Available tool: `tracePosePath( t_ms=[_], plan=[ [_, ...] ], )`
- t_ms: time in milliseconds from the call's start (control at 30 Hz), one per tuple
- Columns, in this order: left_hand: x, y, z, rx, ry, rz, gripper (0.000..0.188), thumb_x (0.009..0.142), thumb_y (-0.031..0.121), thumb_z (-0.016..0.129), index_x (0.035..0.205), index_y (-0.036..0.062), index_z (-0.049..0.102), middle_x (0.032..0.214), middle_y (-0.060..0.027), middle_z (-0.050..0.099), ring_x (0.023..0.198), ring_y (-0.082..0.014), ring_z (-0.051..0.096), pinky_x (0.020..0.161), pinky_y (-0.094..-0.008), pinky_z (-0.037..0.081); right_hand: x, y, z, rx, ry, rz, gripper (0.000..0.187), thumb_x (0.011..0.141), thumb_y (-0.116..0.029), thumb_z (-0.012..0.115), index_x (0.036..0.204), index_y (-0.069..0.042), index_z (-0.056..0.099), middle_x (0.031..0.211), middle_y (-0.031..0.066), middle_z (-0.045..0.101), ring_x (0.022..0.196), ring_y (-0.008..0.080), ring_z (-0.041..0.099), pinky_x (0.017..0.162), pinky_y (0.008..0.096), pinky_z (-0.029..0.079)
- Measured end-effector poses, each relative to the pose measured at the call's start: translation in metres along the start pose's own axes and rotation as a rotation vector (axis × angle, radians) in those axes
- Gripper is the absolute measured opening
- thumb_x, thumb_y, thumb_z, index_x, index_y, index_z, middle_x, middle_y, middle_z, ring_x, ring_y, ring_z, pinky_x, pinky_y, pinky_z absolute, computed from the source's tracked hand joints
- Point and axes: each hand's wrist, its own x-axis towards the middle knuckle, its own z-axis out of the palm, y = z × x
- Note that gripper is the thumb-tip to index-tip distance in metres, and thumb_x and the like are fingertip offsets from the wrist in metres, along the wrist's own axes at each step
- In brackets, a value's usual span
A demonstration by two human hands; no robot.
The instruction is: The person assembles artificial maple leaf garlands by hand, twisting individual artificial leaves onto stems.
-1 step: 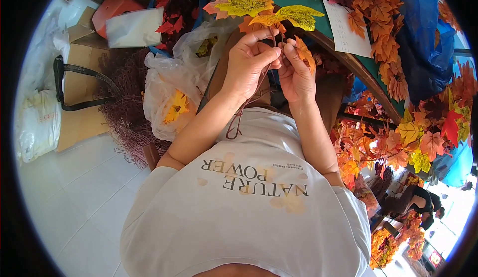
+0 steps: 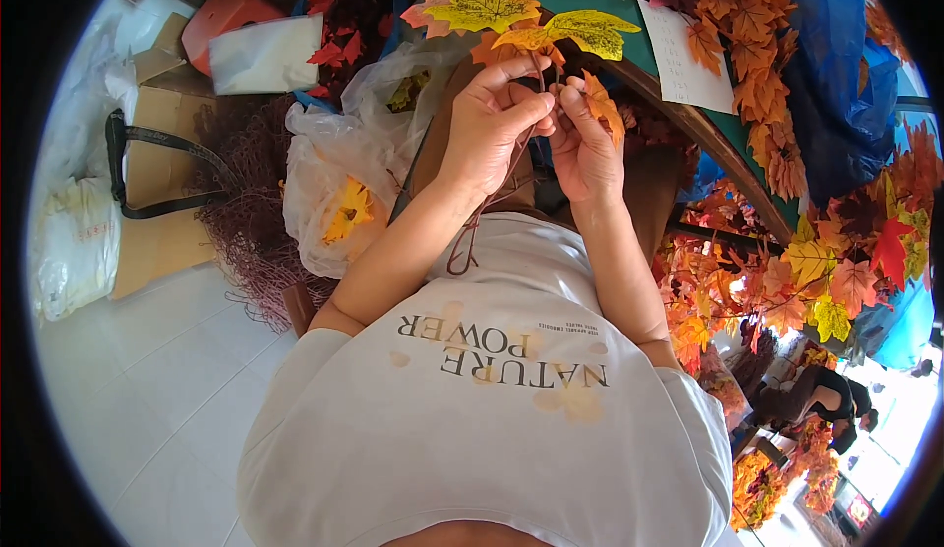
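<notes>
My left hand [image 2: 497, 124] is closed around the brown stem [image 2: 511, 159] of an artificial maple-leaf garland, thumb against the fingers. Close beside it, my right hand [image 2: 588, 149] pinches an orange artificial leaf [image 2: 602, 105] near its base, the leaf standing out past the thumb. Just beyond the fingers, a yellow speckled leaf [image 2: 482, 8] and a second yellow-green one [image 2: 595, 32] fan out on the garland, with pink and orange leaves behind. Below my hands the stem hangs in a loop [image 2: 464, 252] against the white shirt. The exact point where leaf and stem meet is hidden by my fingertips.
Ahead is a green tabletop [image 2: 629, 8] with a brown edge, bearing a paper sheet [image 2: 683, 60], orange leaf garlands [image 2: 757, 46] and a blue plastic bag [image 2: 836, 85]. On my left are a clear plastic bag [image 2: 329, 144], purple-brown stems [image 2: 251, 193] and a cardboard box [image 2: 162, 237]. Another person [image 2: 831, 395] bends at far right.
</notes>
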Motion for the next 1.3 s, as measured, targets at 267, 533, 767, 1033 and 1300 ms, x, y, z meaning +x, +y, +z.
tracePosePath(
  t_ms=[267, 533, 767, 1033, 1300],
  plan=[
    [-0.002, -0.001, 0.003, 0.026, 0.004, 0.02, 0.028, 0.08, -0.005, 0.063, 0.107, -0.0021, 0.057, 0.075, -0.0072, 0.062, 0.064, -0.0136, 0.059, 0.062, -0.0249, 0.05, -0.005, 0.0, 0.001, -0.156, 0.006, -0.16, 0.022, 0.083, -0.001, 0.064, 0.102, -0.003, 0.054, 0.093, 0.0056, 0.061, 0.079, 0.0137, 0.063, 0.071, 0.027, 0.055],
    [0.001, -0.011, -0.01, -0.002, -0.034, 0.002, 0.018, 0.084, -0.002, 0.06, 0.101, 0.0017, 0.057, 0.082, -0.0054, 0.061, 0.071, -0.0147, 0.06, 0.066, -0.028, 0.052, -0.008, -0.005, -0.001, -0.474, -0.097, -0.246, 0.02, 0.083, 0.0, 0.063, 0.101, 0.0, 0.054, 0.094, 0.0077, 0.061, 0.077, 0.0141, 0.061, 0.068, 0.0273, 0.051],
    [0.014, -0.001, -0.02, -0.082, 0.08, 0.081, 0.009, 0.085, 0.006, 0.062, 0.094, 0.0055, 0.058, 0.088, -0.0056, 0.064, 0.079, -0.015, 0.063, 0.073, -0.0256, 0.053, -0.022, 0.024, 0.006, -0.459, -0.145, -0.224, 0.044, 0.091, -0.011, 0.056, 0.127, 0.002, 0.036, 0.116, 0.013, 0.056, 0.099, 0.0168, 0.057, 0.084, 0.0302, 0.049],
    [0.017, 0.02, -0.025, -0.028, 0.2, 0.19, 0.014, 0.081, 0.006, 0.067, 0.091, 0.0064, 0.059, 0.082, -0.0025, 0.062, 0.077, -0.0141, 0.063, 0.071, -0.0234, 0.052, -0.03, 0.003, 0.006, -0.663, -0.238, -0.052, 0.02, 0.091, -0.012, 0.057, 0.103, 0.003, 0.059, 0.075, 0.0032, 0.061, 0.065, 0.0044, 0.055, 0.056, 0.0172, 0.044],
    [0.007, -0.005, -0.01, -0.138, 0.122, 0.02, 0.012, 0.086, 0.016, 0.062, 0.094, 0.0067, 0.06, 0.086, -0.0035, 0.062, 0.081, -0.0134, 0.06, 0.074, -0.0271, 0.05, -0.011, -0.003, -0.003, -1.148, -0.091, -0.773, 0.015, 0.08, -0.005, 0.065, 0.096, -0.002, 0.065, 0.077, 0.0061, 0.057, 0.059, 0.012, 0.053, 0.052, 0.0233, 0.043]
  ],
)
